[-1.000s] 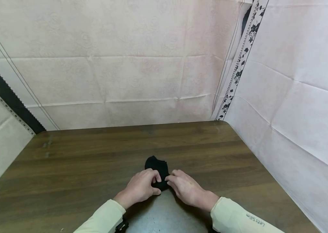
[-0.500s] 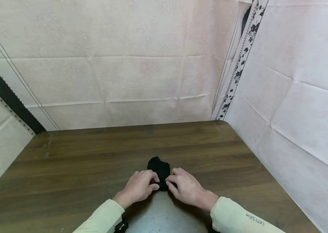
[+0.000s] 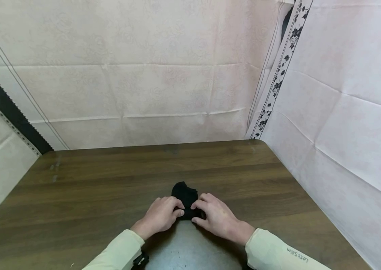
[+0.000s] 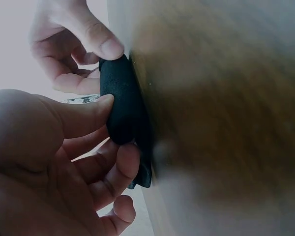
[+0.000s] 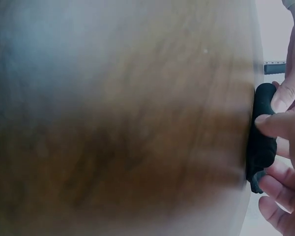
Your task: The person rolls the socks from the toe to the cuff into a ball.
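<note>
Black, soft fabric piece (image 3: 185, 193) on brown wood-grain table (image 3: 109, 180), between both hands: rolled edge at six o'clock, flatter part toward twelve. Left hand (image 3: 161, 214) at eight o'clock, thumb and fingers clamped on roll; right hand (image 3: 219, 217) at four, pinching opposite end. Paired grip probably keeps roll tight. Forearms, pale-green sleeves (image 3: 121, 247), slant inward.

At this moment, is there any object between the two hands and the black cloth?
Nothing visible stands between them: the left hand and the right hand both touch the black cloth directly, on the wooden table.
</note>
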A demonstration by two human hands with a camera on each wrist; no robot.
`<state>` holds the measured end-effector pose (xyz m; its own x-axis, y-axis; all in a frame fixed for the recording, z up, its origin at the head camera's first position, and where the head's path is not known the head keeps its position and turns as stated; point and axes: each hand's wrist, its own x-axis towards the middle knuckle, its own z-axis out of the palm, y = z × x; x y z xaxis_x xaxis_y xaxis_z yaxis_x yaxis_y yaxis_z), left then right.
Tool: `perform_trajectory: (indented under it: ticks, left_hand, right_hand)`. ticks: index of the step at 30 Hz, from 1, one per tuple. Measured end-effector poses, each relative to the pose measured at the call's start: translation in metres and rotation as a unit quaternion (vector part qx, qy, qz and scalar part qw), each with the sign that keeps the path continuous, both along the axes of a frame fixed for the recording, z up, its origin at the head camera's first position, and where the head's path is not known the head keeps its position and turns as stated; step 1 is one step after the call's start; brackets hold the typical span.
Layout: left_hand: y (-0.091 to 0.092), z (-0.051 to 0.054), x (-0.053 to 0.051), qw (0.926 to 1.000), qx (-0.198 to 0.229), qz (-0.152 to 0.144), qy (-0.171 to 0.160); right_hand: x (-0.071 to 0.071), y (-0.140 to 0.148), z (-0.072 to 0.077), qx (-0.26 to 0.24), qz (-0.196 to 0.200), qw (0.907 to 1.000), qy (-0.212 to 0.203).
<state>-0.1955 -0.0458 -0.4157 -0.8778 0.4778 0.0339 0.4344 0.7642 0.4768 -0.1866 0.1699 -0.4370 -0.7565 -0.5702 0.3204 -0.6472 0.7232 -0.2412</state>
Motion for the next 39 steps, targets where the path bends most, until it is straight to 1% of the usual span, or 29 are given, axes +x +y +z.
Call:
perform_trajectory:
  ticks: [5,7,12,15,22,27,32,39]
  left_hand:
    - [-0.0008,0.0007,-0.0010,0.9997,0.019,0.007,-0.013]
    - [-0.0011,0.0002,-0.0013,0.9995,0.028,0.006,-0.013]
    - [-0.0003,-0.0027,-0.0017,0.9989,0.044,-0.010,-0.010]
    - [0.0005,-0.0034,-0.0018,0.9985,0.051,-0.016,-0.009]
    - [0.0023,-0.0024,-0.0010,0.9985,0.053,-0.007,-0.010]
    - [0.0010,-0.0013,-0.0001,0.9988,0.047,-0.003,0.009]
    - [-0.0002,-0.0011,-0.0005,0.9991,0.036,-0.005,0.020]
    - [-0.0026,-0.0015,-0.0005,0.9993,0.034,-0.010,0.015]
  right_hand:
    - [0.0003,0.0001,0.0006,0.018,0.000,0.9998,-0.009]
    - [0.0003,0.0004,0.0007,0.020,0.001,0.9997,-0.012]
    - [0.0005,0.0017,0.0004,0.021,0.006,0.9994,-0.027]
    - [0.0001,0.0025,0.0010,0.024,0.011,0.9993,-0.026]
    - [-0.0016,0.0034,0.0016,0.031,0.021,0.9993,-0.005]
    - [-0.0016,0.0031,0.0019,0.029,0.020,0.9993,-0.012]
    - [-0.0011,0.0035,0.0021,0.020,0.017,0.9995,-0.018]
    - [-0.0003,0.0042,0.0025,0.007,0.021,0.9997,-0.004]
